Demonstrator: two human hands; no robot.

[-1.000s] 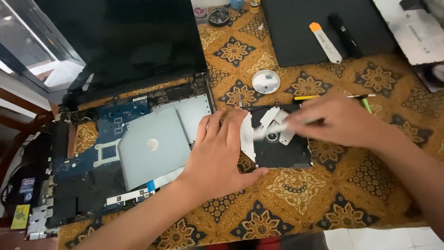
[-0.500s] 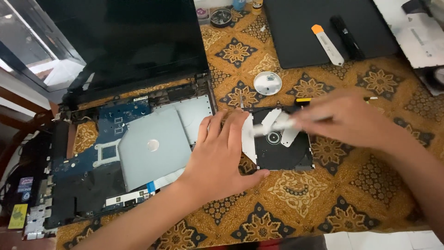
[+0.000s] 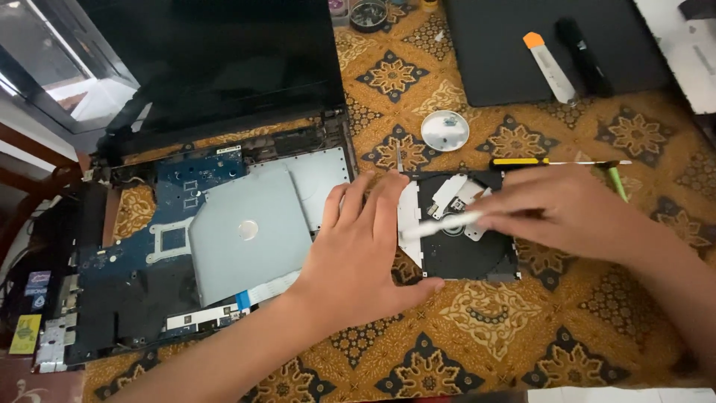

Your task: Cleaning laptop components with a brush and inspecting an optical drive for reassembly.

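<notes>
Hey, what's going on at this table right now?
A person is working on an opened optical drive lying on a patterned cloth. The left hand presses flat beside it, steadying its edge, while the right hand holds a thin white stick over the drive's inside. A stripped laptop with its board exposed lies to the left, and a small round dish sits above.

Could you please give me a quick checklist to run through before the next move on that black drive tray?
1. Left hand flat beside the drive tray, steadying its left edge: ok.
2. Right hand has a grip on the white stick: ok.
3. Stick tip on the tray's left part: ok; exact contact blurred, cannot tell.
4. Tray lying flat on the patterned cloth: ok.
5. Small round dish apart from both hands: ok.
6. Screws all out of the tray: cannot tell.
</notes>
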